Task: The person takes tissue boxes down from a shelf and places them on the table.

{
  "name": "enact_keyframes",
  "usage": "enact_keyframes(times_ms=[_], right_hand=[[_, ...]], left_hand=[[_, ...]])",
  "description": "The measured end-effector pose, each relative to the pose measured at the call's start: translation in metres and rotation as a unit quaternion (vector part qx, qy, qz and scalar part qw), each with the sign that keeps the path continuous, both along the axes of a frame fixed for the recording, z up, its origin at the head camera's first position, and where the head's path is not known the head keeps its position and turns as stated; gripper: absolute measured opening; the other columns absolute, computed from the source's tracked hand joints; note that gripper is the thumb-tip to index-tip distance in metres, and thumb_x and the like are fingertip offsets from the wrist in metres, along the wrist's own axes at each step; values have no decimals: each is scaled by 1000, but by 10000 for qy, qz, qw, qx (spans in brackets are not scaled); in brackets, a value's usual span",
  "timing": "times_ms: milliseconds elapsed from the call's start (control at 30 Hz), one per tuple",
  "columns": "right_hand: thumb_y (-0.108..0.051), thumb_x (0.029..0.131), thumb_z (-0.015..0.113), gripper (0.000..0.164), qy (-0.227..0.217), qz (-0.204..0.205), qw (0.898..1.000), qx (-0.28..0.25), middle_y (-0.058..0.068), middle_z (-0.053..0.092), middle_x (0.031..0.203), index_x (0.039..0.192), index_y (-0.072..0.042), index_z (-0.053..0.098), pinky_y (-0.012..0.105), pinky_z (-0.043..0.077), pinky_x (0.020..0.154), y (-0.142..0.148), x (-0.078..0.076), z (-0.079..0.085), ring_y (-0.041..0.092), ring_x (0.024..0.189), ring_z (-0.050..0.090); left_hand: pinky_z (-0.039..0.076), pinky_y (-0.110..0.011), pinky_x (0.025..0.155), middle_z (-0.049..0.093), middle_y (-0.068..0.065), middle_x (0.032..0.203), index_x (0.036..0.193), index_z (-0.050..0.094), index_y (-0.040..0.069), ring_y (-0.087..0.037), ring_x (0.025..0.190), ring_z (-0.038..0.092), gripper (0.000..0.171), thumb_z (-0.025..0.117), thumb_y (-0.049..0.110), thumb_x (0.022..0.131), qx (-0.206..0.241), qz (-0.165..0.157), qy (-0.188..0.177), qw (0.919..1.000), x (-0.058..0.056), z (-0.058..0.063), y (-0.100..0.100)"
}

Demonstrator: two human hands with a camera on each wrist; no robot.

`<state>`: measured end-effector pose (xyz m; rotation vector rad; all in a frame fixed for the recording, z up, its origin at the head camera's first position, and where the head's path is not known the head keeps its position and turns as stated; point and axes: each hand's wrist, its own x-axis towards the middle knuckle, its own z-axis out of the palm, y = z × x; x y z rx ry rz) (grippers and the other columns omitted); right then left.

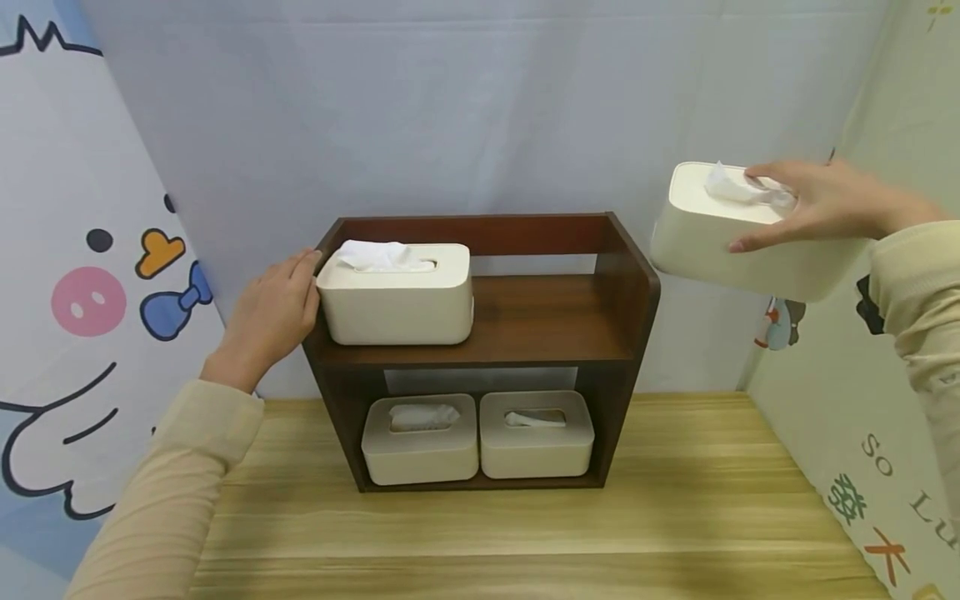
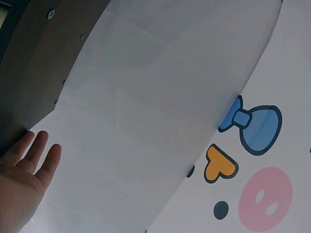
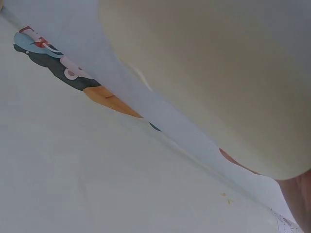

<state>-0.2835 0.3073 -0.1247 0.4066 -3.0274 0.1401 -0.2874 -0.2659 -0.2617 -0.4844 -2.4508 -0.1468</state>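
Note:
My right hand (image 1: 832,200) holds a cream tissue box (image 1: 750,250) in the air, right of a dark brown two-tier shelf (image 1: 480,362). The thumb lies on the box's front face, the fingers over its top by the white tissue. In the right wrist view the box (image 3: 209,82) hides most of that hand. My left hand (image 1: 273,308) rests at the shelf's upper left side, beside another tissue box (image 1: 397,308) on the left of the top tier. Its fingers look fairly straight against the side panel (image 2: 43,63) in the left wrist view.
Two more tissue boxes, a left one (image 1: 420,454) and a right one (image 1: 537,450), stand side by side on the lower tier. The shelf stands on a wood-grain table (image 1: 480,550). Behind is a pale cloth backdrop (image 1: 480,108), with printed panels on both sides.

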Motion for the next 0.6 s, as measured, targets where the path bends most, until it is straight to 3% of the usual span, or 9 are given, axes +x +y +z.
enact_keyframes(times_ms=[333, 600], right_hand=[[-61, 69, 67, 100, 93, -158, 9991, 394, 21, 30, 142, 146, -15, 22, 63, 34, 75, 1, 0, -50, 55, 113, 32], [-61, 66, 69, 98, 70, -22, 9991, 408, 22, 32, 140, 141, -11, 31, 69, 31, 79, 0, 1, -96, 57, 114, 32]], left_hand=[[44, -57, 87, 49, -25, 130, 130, 44, -6, -44, 112, 50, 40, 38, 10, 94, 26, -32, 62, 10000, 0, -2, -1], [44, -58, 86, 49, -24, 130, 131, 44, -5, -44, 111, 50, 40, 38, 10, 94, 37, -16, 94, 9999, -1, -3, -1]])
